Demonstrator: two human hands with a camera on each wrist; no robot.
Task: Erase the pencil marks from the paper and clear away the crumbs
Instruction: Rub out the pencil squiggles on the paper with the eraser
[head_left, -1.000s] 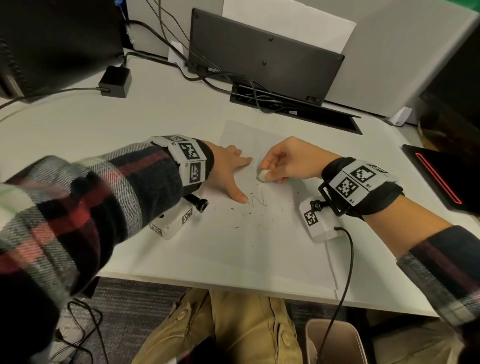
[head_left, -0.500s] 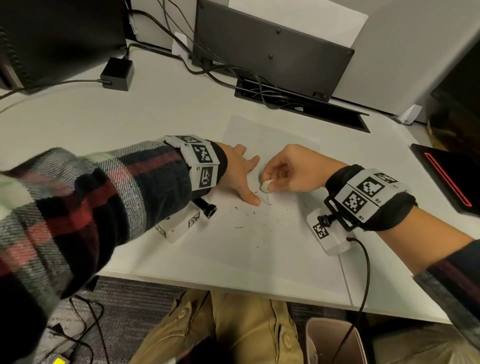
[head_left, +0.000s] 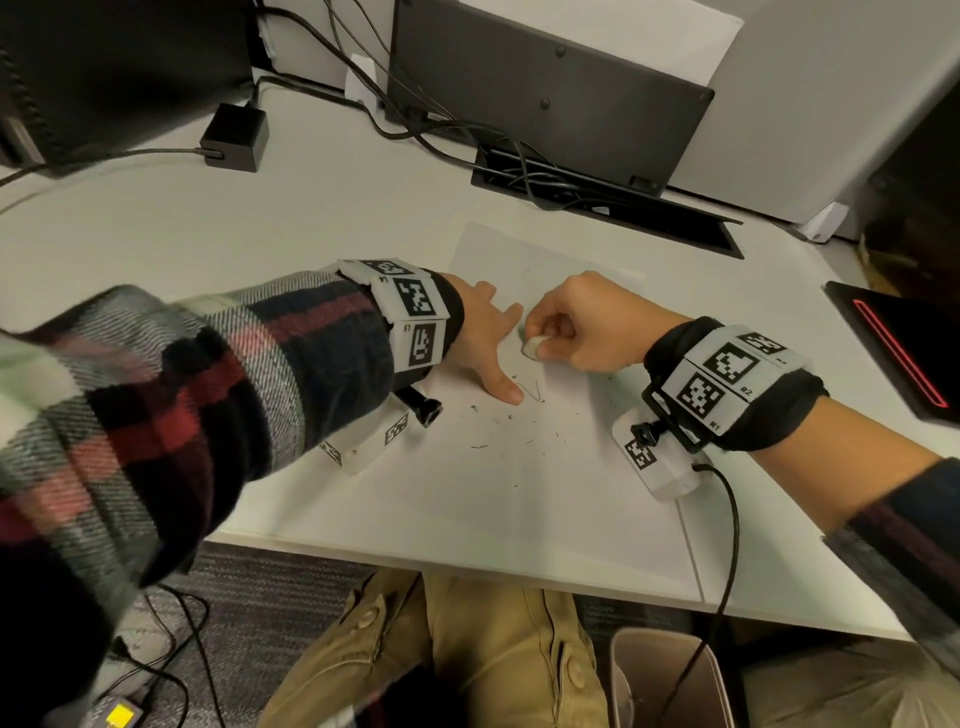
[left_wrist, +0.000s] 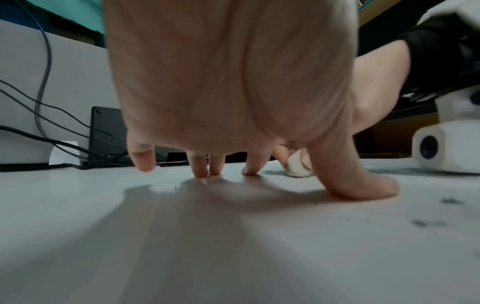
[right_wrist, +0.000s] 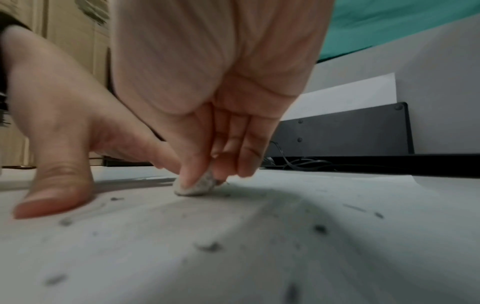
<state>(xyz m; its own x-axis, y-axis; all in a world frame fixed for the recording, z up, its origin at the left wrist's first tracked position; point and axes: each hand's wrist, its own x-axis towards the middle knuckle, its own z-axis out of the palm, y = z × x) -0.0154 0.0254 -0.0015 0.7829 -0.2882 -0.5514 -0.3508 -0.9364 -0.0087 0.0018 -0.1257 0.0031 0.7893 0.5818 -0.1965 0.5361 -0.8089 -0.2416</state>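
On the near half of the white desk (head_left: 291, 218): one sheet of paper (head_left: 519, 493), lying flat, its far edge reaching toward the cable slot.

Hands, two. One left hand (head_left: 480, 343), fingers spread and straight, pressed flat on the paper; thumb and three fingertips touch the sheet in the left wrist view, the little finger lifted just clear. It holds nothing. One right hand (head_left: 582, 325), fingers curled, pinching one eraser (head_left: 532, 347) between thumb and fingertips; the eraser's lower face touches the paper just right of the left hand's index finger.

Eraser, one: small, rounded, off-white, its worn face greyed with graphite in the right wrist view (right_wrist: 196, 186).

Pencil marks (head_left: 535, 392): one short zigzag scribble visible, just right of the left thumb tip and near of the eraser. A few fainter strokes lie farther up the sheet; count uncertain.

Crumbs (head_left: 480, 446): many dark flecks, too small and scattered to count, spread over the paper near of both hands.

Wrist units, two: one white camera block under each wrist, each wristband bearing black-and-white square tags.

Far side of desk: one black power adapter (head_left: 236, 136) at far left, one black panel (head_left: 545, 88) standing upright, one cable slot (head_left: 691, 221) with several black cables.

Right edge: one dark device with one red line (head_left: 901, 358).
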